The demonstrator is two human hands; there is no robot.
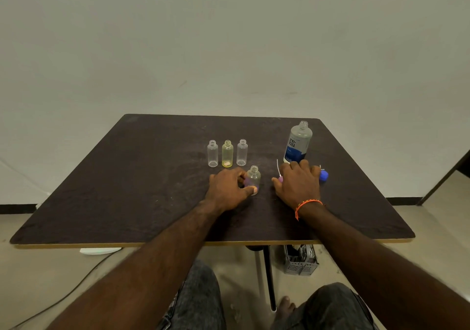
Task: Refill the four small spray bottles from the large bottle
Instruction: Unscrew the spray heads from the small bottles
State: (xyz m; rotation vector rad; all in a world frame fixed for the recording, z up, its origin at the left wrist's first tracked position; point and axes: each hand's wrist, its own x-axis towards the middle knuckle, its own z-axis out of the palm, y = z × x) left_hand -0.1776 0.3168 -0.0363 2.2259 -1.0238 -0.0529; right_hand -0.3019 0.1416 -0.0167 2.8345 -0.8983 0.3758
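Three small uncapped bottles stand in a row at mid-table: a clear one (212, 153), a yellow one (227, 153) and another clear one (242, 152). A fourth small bottle (253, 178), faintly purple and uncapped, stands nearer me, and my left hand (227, 188) grips it between thumb and fingers. The large bottle (298, 142), with a blue label and no cap, stands at the right rear. My right hand (298, 184) lies flat over spray caps on the table in front of it. A purple spray head with its white tube (279, 174) shows at its left, a blue cap (323, 176) at its right.
The dark table (127, 189) has a pale front edge close to my knees. On the floor below lie a grey perforated basket (301, 261), a white disc (100, 250) and a cable. A dark desk leg (442, 179) stands at the far right.
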